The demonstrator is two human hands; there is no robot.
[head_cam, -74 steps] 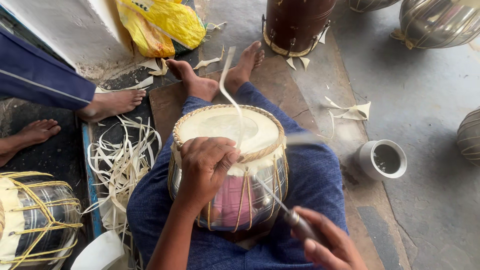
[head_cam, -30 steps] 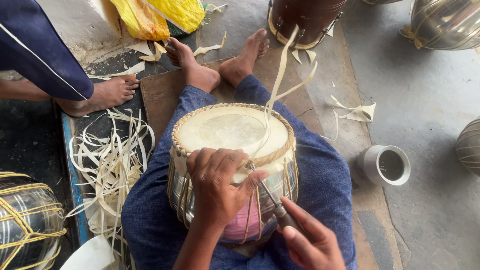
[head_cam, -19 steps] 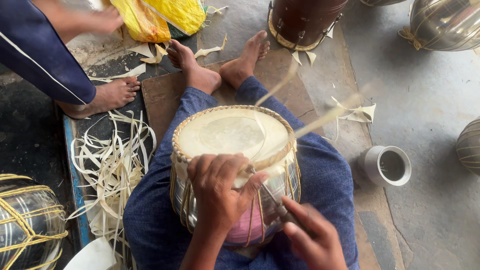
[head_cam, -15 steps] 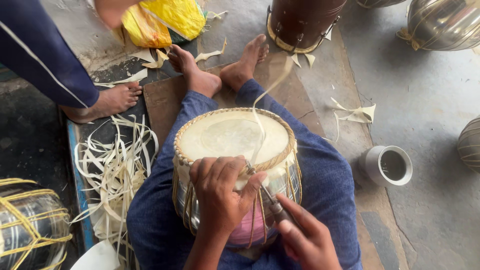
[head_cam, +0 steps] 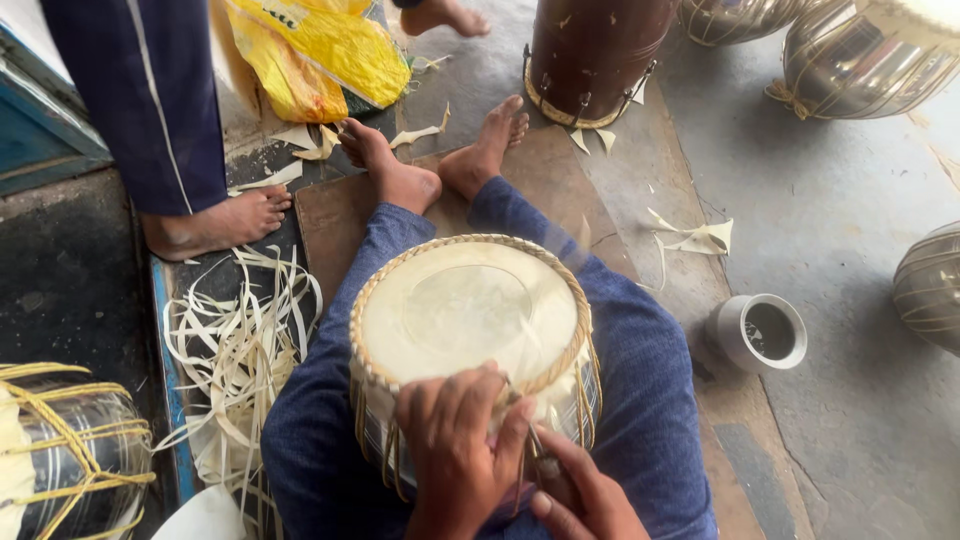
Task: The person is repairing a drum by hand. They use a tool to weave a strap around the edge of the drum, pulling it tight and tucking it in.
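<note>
A drum (head_cam: 470,310) with a pale skin head and a braided pale rim stands between my legs, which are in blue trousers. My left hand (head_cam: 460,445) lies over the near rim with its fingers curled down on the rim and the lacing there. Just below and to the right, my right hand (head_cam: 585,495) is closed against the drum's side on a thin dark tool, mostly hidden by the left hand. Pale straps (head_cam: 385,450) run down the shiny metal shell.
Another person's bare foot (head_cam: 215,220) and dark blue trouser leg stand at the left. A heap of pale strips (head_cam: 240,350) lies beside my left leg. Around me are a yellow bag (head_cam: 310,55), a brown drum (head_cam: 595,55), metal drum shells (head_cam: 850,60), a white cup (head_cam: 765,335) and a laced drum (head_cam: 60,450).
The long pale strap that waved above the drum head is no longer in the air. My right hand has come in close under the left hand. The standing person's leg has shifted.
</note>
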